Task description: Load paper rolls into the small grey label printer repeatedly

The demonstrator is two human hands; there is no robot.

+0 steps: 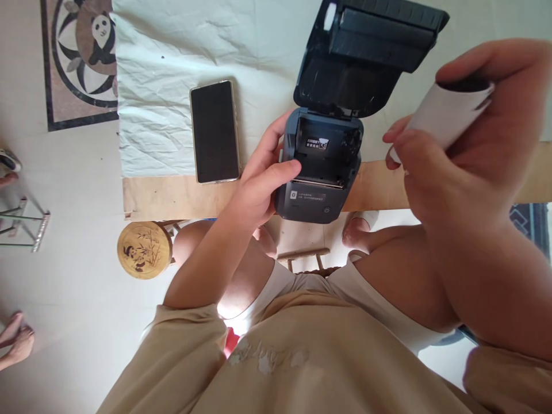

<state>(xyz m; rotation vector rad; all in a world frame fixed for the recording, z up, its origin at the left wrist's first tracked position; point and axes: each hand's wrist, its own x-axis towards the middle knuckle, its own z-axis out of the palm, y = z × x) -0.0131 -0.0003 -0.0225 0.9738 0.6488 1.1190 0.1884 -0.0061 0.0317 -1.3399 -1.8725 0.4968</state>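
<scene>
My left hand (pixel 263 178) grips the left side of a dark label printer (pixel 317 207), its thumb over the edge of the inner bay. The printer's lid (pixel 362 63) is swung up and away from me, so the hollow bay shows, with a small printed sticker in it and no roll visible. To the right, my right hand (pixel 466 144) is closed around a white paper roll (pixel 451 112), held tilted and apart from the printer. A dark opening shows at the roll's upper end. Some of my right fingers are hidden behind the roll.
Left of the printer, a smartphone (pixel 214 132) with a dark screen lies on the pale cloth (pixel 150 115). The wooden table edge (pixel 159 195) runs in front of me. A round stool (pixel 144 250) stands below at left. Another person's foot (pixel 19 345) shows at far left.
</scene>
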